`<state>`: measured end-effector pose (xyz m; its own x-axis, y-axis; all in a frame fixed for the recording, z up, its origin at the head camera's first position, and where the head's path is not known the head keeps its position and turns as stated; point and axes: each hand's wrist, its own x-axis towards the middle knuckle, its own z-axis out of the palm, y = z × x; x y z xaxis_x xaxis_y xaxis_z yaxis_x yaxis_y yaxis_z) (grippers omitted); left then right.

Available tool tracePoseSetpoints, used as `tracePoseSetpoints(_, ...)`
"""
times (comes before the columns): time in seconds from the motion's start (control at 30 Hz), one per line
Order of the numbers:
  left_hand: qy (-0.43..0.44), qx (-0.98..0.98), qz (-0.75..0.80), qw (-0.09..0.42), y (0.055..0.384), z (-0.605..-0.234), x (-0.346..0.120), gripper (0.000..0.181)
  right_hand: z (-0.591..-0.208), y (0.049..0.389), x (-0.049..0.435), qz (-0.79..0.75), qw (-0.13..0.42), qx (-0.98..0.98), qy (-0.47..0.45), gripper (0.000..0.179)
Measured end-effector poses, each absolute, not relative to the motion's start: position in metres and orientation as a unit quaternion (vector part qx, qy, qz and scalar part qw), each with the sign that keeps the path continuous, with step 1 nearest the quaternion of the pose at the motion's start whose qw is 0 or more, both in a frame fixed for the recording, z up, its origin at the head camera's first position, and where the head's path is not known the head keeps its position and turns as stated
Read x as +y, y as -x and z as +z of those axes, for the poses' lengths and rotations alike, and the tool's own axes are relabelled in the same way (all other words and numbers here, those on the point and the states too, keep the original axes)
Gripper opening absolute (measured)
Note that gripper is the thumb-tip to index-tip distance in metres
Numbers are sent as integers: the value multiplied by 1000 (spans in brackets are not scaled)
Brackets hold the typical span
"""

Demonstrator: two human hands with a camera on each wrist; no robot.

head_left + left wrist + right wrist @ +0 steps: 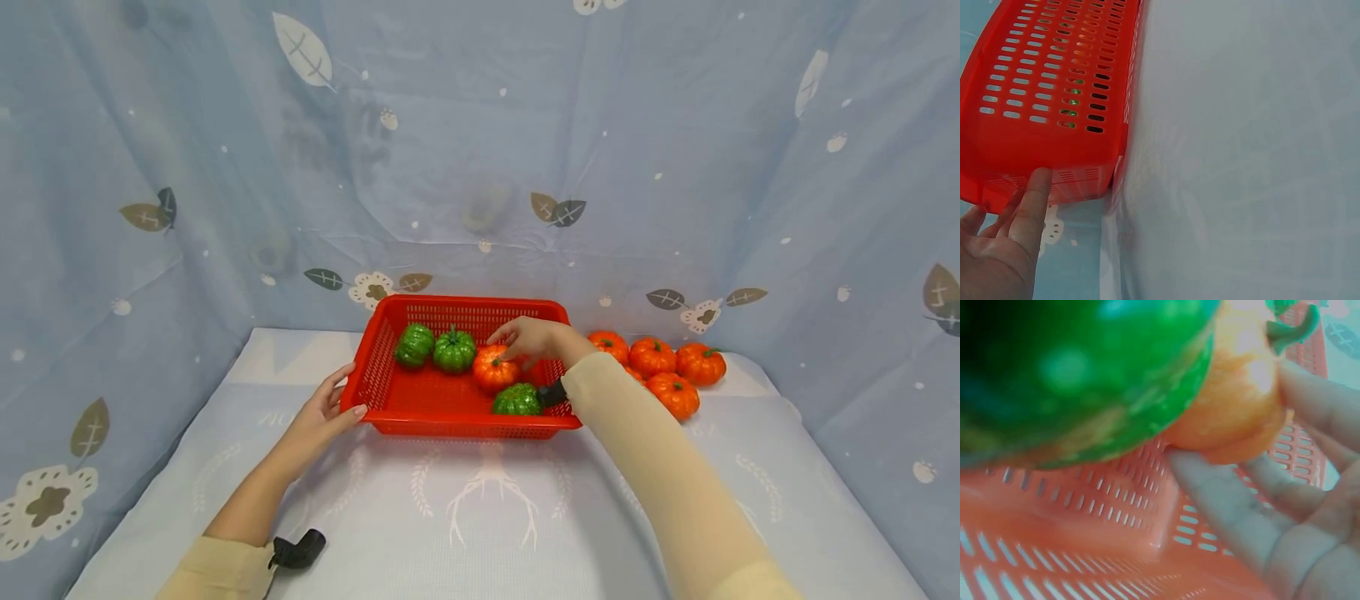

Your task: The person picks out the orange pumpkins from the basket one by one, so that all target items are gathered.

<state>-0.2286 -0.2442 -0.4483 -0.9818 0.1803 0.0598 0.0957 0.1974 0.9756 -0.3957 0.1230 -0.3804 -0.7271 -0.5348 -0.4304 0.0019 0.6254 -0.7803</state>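
Note:
A red plastic basket (435, 400) with slotted walls stands on the table. My left hand (326, 408) holds its left end by the rim, with the thumb near the front corner; the left wrist view shows the hand (1007, 244) outside the wall. Inside the basket, my right hand (528, 340) grips an orange pumpkin (492, 372) with fingers and thumb about its sides. Up close, the right wrist view shows the fingers (1229, 512) against the orange skin. Three green pumpkins share the basket: one at left (414, 345), one beside it (454, 351), one at front right (517, 401).
Several orange pumpkins (675, 395) lie on the table right of the basket, partly hidden by the right forearm. White cloth (495, 533) covers the table. A patterned blue curtain (465, 150) hangs close behind the basket and along both sides.

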Motion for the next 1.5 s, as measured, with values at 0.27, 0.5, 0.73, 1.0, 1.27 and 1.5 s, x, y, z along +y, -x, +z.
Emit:
tracePoseSetpoints(0.27, -89, 776, 624, 33, 228, -450, -243, 80, -342, 375, 139, -418, 263, 850, 185, 48)
tracePoseSetpoints(0.5, -90, 779, 619, 30, 228, -448, -244, 81, -304, 339, 167, -434, 158, 870, 174, 49)
tracePoseSetpoints(0.73, -87, 782, 617, 32, 229, -447, -245, 82, -289, 301, 201, -419, 97, 887, 168, 49)
tracePoseSetpoints(1.0, -74, 788, 611, 32, 229, -444, -247, 83, -279, 265, 242, -404, 65, 904, 122, 53)
tracePoseSetpoints(1.27, -69, 791, 607, 35, 229, -444, -245, 82, -287, 237, 291, -400, 30, 910, 102, 61)
tracePoseSetpoints(1.5, -71, 791, 607, 33, 228, -444, -243, 83, -316, 220, 337, -390, -9, 918, 66, 62)
